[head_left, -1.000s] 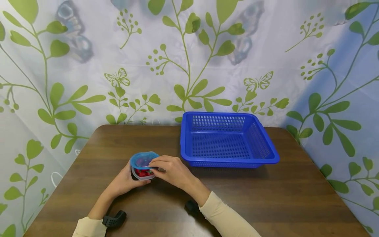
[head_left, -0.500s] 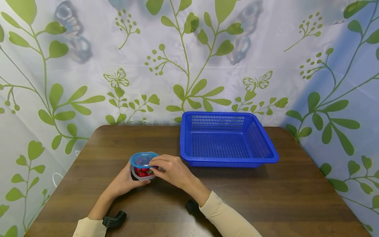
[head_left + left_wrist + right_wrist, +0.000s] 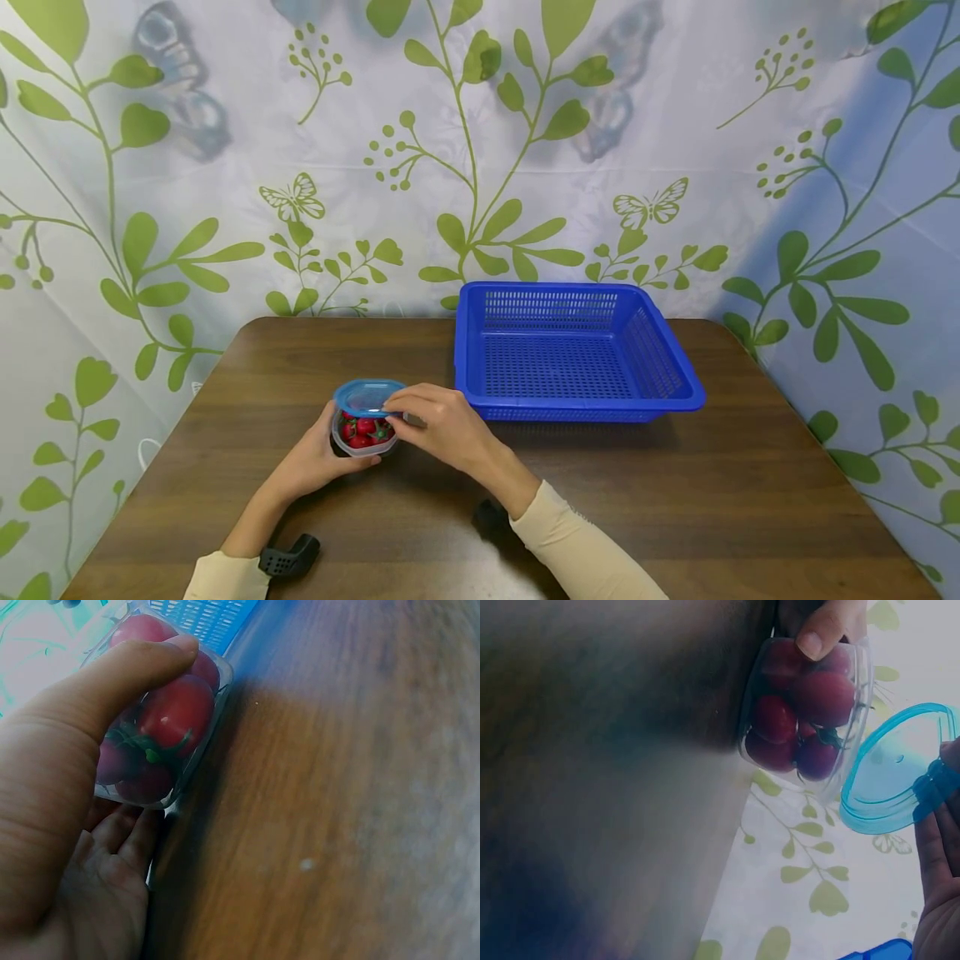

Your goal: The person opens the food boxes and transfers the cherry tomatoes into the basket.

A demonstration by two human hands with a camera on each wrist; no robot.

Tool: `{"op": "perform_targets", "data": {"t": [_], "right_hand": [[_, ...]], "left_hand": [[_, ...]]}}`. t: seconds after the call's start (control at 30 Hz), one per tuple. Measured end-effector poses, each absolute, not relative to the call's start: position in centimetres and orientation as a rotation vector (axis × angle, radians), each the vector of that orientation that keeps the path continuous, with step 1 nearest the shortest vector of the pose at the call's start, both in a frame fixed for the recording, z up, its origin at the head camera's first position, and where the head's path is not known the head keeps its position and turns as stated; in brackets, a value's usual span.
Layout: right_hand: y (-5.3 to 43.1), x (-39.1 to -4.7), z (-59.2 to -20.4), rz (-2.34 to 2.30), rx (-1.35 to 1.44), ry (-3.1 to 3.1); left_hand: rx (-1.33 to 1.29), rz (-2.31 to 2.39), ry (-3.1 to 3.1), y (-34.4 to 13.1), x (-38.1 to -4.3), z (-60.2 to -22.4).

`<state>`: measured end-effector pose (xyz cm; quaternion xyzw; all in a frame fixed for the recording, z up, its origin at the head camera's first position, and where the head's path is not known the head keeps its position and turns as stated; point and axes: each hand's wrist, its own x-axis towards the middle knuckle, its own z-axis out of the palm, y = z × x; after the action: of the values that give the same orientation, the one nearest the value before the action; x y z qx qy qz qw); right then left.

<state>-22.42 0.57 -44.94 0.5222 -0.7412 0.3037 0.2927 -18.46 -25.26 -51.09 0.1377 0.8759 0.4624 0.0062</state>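
Note:
A clear plastic container (image 3: 789,766) full of small red tomatoes (image 3: 178,714) stands at the left of the table. My left hand (image 3: 318,458) grips it, thumb across the near wall and fingers round the other side. Above its opening is the translucent blue lid (image 3: 367,398), tilted and pinched at its right edge by my right hand (image 3: 442,425). In the right wrist view the lid stands apart from the container rim. Several tomatoes with green stems show under it in the head view.
A blue perforated plastic basket (image 3: 555,367) sits at the back right of the brown wooden table (image 3: 675,500). Behind the table hangs a white cloth (image 3: 420,100) printed with green leaves and butterflies. Dark bands (image 3: 289,556) are on both wrists.
My right hand has lifted the lid up and slightly right off the container, uncovering more tomatoes. My left hand keeps its hold in the same place.

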Motion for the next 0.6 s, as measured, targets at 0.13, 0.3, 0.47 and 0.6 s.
{"op": "perform_targets", "data": {"t": [0.13,0.3,0.47,0.6], "right_hand": [[0.9,-22.6,-44.8,0.822,1.380,-1.962],[1.3,-22.5,-44.3,0.825,1.369,-1.951],[1.8,-22.5,-43.8,0.843,1.361,-1.944],[2.1,-22.5,-43.6,0.851,1.358,-1.938]], "left_hand": [[0.394,1.416,2.763,-25.2,-18.3,-51.1],[0.382,1.402,2.776,-25.1,-18.2,-51.0],[0.374,1.419,2.763,-25.0,-18.2,-51.0],[0.378,1.424,2.759,-25.0,-18.2,-51.1]]}}
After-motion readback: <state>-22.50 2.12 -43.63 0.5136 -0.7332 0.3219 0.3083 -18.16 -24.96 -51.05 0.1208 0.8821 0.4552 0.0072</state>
